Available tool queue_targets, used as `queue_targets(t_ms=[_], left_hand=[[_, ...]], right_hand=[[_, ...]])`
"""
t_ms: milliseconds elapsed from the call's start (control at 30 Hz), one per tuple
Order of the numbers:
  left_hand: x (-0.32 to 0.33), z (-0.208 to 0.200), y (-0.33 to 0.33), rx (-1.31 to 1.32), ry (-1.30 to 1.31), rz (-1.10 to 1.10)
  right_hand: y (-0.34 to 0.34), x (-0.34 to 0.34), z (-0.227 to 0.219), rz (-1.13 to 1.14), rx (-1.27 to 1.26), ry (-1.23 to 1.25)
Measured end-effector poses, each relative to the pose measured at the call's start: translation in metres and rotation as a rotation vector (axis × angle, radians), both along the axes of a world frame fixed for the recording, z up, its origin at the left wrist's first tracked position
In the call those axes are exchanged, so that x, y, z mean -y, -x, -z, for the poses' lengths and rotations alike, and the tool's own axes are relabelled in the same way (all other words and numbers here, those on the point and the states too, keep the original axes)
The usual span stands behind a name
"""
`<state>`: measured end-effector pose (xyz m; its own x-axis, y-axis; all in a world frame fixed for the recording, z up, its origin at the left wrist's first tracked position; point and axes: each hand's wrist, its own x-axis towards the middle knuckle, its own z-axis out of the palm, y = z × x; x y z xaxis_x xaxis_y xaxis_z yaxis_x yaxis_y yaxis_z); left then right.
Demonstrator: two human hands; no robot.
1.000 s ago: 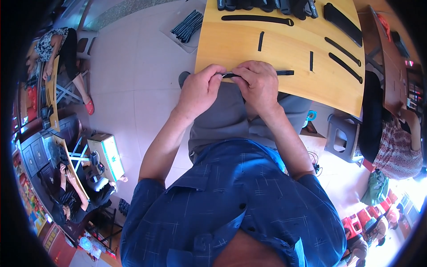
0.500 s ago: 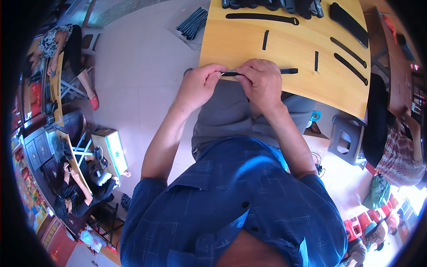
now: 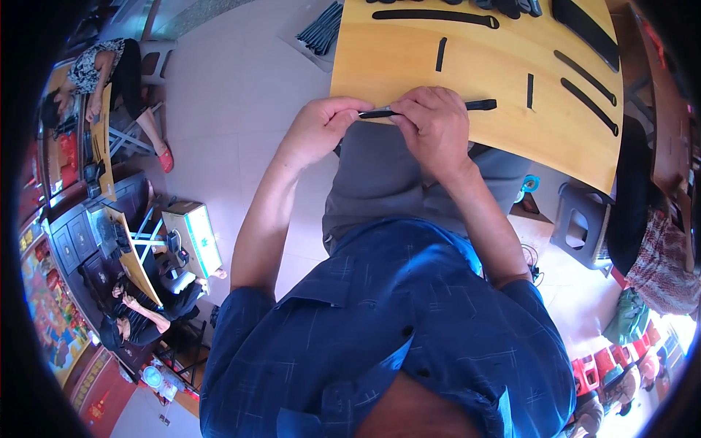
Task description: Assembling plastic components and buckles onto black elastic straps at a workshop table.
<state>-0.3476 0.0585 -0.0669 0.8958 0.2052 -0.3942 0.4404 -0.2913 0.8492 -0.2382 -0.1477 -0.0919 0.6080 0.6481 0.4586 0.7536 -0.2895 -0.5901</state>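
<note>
At the near edge of the wooden table (image 3: 496,135), both hands hold a narrow black strap (image 3: 377,114) stretched level. Its left end is pinched between the thumb and fingers of my left hand (image 3: 318,131), which is out past the table's left corner. My right hand (image 3: 437,125) is closed on the strap farther along, and its fingers hide that stretch. A black looped end (image 3: 482,104) sticks out to the right of that hand over the tabletop. Two short black strips, a left one (image 3: 441,54) and a right one (image 3: 530,90), lie beyond my hands.
A long black strap (image 3: 435,16) with an end ring lies far across the table, and two more straps (image 3: 588,106) lie at its right. Dark strips (image 3: 319,31) are bundled left of the table. A grey stool (image 3: 580,223) stands to the right. Other people sit around.
The view has shifted slightly, so the table sits a little higher and farther right. Both hands keep their grip on the strap; the gap between them looks slightly wider.
</note>
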Motion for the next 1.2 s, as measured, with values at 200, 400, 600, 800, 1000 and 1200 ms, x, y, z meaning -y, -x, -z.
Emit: queue_targets(t_ms=[200, 400, 600, 800, 1000, 1200], left_hand=[[-0.002, -0.008, -0.004, -0.085, 0.086, -0.021], [-0.012, -0.008, 0.0, -0.133, -0.015, -0.002], [0.0, -0.023, 0.007, -0.066, 0.045, -0.051], [0.0, -0.015, 0.012, 0.067, -0.001, -0.031], [0.002, -0.002, 0.009, 0.153, -0.065, 0.072], [-0.002, 0.004, 0.005, 0.187, -0.001, 0.083]], right_hand=[[0.0, 0.001, 0.001, 0.006, 0.009, -0.009], [-0.001, 0.002, 0.002, 0.003, 0.013, -0.026], [-0.005, 0.005, 0.001, -0.02, 0.01, -0.005], [-0.009, 0.004, -0.002, -0.033, -0.014, 0.035], [-0.009, 0.002, -0.003, -0.037, -0.016, 0.09], [-0.009, 0.001, -0.004, -0.032, 0.004, 0.062]])
